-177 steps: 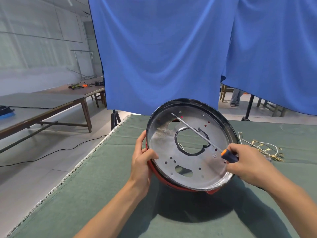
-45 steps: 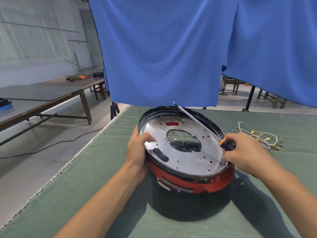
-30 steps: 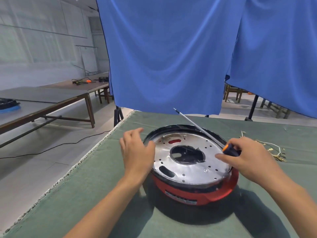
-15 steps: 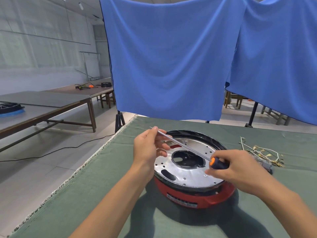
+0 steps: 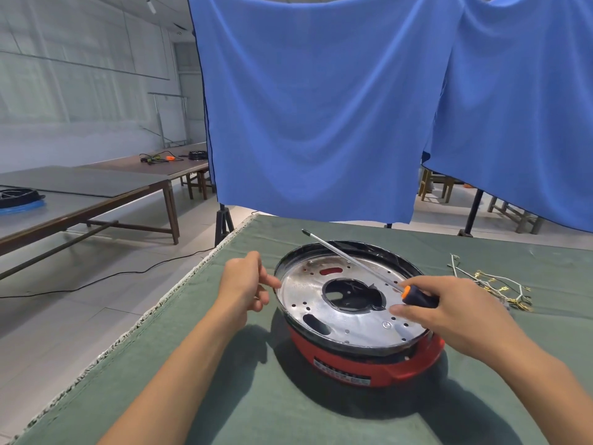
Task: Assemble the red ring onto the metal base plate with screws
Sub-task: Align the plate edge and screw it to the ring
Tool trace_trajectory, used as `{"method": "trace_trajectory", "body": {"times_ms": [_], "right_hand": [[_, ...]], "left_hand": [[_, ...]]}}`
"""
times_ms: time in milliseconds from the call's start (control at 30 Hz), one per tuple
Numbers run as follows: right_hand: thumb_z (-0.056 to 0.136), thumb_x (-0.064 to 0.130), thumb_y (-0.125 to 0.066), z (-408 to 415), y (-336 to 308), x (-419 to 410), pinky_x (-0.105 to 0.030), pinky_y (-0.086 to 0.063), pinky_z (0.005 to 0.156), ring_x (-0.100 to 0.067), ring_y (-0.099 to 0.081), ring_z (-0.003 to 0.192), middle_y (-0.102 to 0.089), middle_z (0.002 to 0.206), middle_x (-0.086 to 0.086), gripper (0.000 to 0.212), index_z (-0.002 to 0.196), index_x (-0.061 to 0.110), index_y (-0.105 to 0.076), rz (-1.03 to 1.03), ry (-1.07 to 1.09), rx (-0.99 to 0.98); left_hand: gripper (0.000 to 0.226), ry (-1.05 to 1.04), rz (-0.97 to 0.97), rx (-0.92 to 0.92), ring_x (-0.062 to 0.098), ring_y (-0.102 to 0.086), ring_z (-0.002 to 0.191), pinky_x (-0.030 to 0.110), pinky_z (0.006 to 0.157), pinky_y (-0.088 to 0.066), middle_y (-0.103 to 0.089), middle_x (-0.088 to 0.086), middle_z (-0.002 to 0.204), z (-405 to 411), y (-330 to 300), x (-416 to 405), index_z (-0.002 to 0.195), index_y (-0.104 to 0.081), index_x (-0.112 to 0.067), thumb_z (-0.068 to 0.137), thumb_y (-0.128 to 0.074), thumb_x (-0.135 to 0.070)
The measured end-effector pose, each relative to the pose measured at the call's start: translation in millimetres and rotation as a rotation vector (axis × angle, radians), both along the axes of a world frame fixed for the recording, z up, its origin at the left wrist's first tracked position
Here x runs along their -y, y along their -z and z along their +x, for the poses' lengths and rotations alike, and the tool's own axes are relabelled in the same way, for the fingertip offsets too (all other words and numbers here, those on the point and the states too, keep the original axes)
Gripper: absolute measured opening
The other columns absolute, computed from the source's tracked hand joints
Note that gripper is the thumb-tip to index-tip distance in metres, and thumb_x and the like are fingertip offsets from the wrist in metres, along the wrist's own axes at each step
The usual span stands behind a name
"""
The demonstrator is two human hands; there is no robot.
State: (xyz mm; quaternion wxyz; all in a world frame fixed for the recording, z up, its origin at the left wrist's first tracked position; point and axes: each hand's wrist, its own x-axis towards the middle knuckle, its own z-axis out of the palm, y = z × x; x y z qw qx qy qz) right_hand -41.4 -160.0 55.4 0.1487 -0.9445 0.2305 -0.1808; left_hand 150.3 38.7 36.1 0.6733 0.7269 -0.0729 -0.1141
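Green felt table (image 5: 321,412); shiny round plate (image 5: 301,293).

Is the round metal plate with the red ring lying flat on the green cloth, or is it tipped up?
Flat. The red ring rests on the green cloth, with the round metal plate facing up; neither hand holds it.

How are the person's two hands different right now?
The right hand grips a screwdriver by its handle, while the left hand holds nothing, its fingers loosely curled. The right hand hangs over the metal plate; the left hand hovers beside the plate's rim, above the green cloth. Both are bare.
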Motion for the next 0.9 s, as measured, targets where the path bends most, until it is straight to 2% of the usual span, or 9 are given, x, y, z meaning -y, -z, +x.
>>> {"method": "trace_trajectory", "body": {"times_ms": [133, 200, 300, 467, 567, 633, 733, 833, 900], "right_hand": [[0.071, 0.063, -0.068, 0.3, -0.6, -2.7, -0.024, -0.039, 0.057, -0.007, -0.054, 0.069, -0.057, 0.067, 0.023, 0.021, 0.083, 0.048, -0.059, 0.019, 0.010, -0.038], [0.071, 0.062, -0.069, -0.4, -1.6, -2.8, -0.024, -0.039, 0.056, -0.003, -0.053, 0.065, -0.058, 0.064, 0.019, 0.023, 0.078, 0.041, -0.061, 0.028, 0.020, -0.041], [0.072, 0.061, -0.069, -0.2, -3.5, -4.5, -0.025, -0.037, 0.053, -0.005, -0.052, 0.058, -0.057, 0.056, 0.010, 0.030, 0.068, 0.032, -0.060, 0.021, 0.024, -0.053], [0.071, 0.041, -0.070, 1.5, -9.2, -6.0, -0.030, -0.044, 0.062, -0.011, -0.058, 0.072, -0.064, 0.078, 0.009, 0.018, 0.079, 0.031, -0.057, 0.208, 0.067, -0.121], [0.077, 0.028, -0.067, 1.8, -15.2, -6.0, -0.031, -0.043, 0.063, -0.013, -0.058, 0.075, -0.064, 0.084, 0.007, 0.022, 0.088, 0.028, -0.048, 0.312, 0.038, -0.171], [0.083, 0.020, -0.066, 1.8, -17.1, -6.4, -0.033, -0.049, 0.064, -0.021, -0.065, 0.073, -0.070, 0.080, 0.001, 0.024, 0.092, 0.028, -0.046, 0.451, -0.026, -0.077], [0.095, 0.009, -0.053, 1.8, -23.1, -10.4, -0.032, -0.053, 0.049, -0.031, -0.069, 0.060, -0.072, 0.078, -0.018, 0.017, 0.097, 0.025, -0.057, 0.862, -0.121, 0.180], [0.099, 0.005, -0.039, 14.4, -27.6, -7.3, -0.032, -0.055, 0.048, -0.032, -0.069, 0.063, -0.069, 0.086, -0.027, 0.033, 0.088, 0.011, -0.070, 1.187, -0.183, 0.392], [0.098, 0.006, -0.032, 26.4, -30.9, -5.2, -0.033, -0.058, 0.054, -0.035, -0.071, 0.078, -0.070, 0.094, -0.027, 0.037, 0.098, 0.006, -0.068, 1.299, -0.257, 0.467]], "left_hand": [[0.027, 0.032, 0.160, -0.010, 0.017, -0.033, 0.032, 0.016, 0.040, -0.021, -0.059, 0.011, 0.051, 15.4, 10.6, -10.3, 0.060, -0.044, -0.009, 0.081, -0.038, -0.025], [0.037, 0.034, 0.222, -0.060, 0.016, -0.032, 0.032, 0.015, 0.040, -0.021, -0.059, 0.011, 0.050, 22.0, 18.6, -13.6, 0.058, -0.046, -0.008, 0.086, -0.038, -0.032], [0.038, -0.024, 0.305, -0.069, 0.017, -0.032, 0.034, 0.014, 0.039, -0.023, -0.052, 0.007, 0.041, 29.0, 30.6, -17.1, 0.057, -0.045, -0.008, 0.091, -0.044, -0.024], [0.031, -0.153, 0.395, 0.276, 0.026, -0.048, 0.057, 0.038, 0.062, -0.047, -0.060, 0.013, 0.059, 22.2, 29.1, -6.9, 0.059, -0.054, -0.008, 0.087, -0.047, -0.019], [0.023, -0.146, 0.384, 0.411, 0.022, -0.055, 0.071, 0.037, 0.064, -0.043, -0.062, 0.004, 0.076, 3.5, 19.9, 10.4, 0.072, -0.054, -0.014, 0.087, -0.048, -0.030], [0.015, -0.130, 0.452, 0.476, 0.017, -0.053, 0.083, 0.033, 0.068, -0.038, -0.055, -0.004, 0.092, -5.9, 16.5, 19.6, 0.085, -0.052, -0.021, 0.086, -0.049, -0.035], [0.034, -0.038, 0.593, 0.459, 0.023, -0.046, 0.109, 0.034, 0.083, -0.037, -0.044, 0.000, 0.119, -8.5, 20.5, 27.7, 0.120, -0.045, -0.023, 0.087, -0.050, -0.031], [0.053, 0.098, 0.496, 0.274, 0.028, -0.054, 0.108, 0.036, 0.092, -0.044, -0.049, 0.008, 0.133, -6.4, 23.1, 33.1, 0.138, -0.035, -0.023, 0.088, -0.046, -0.014], [0.058, 0.127, 0.463, 0.237, 0.034, -0.060, 0.105, 0.042, 0.096, -0.046, -0.050, 0.009, 0.135, -4.2, 23.7, 33.8, 0.141, -0.033, -0.022, 0.086, -0.041, -0.006]]}}
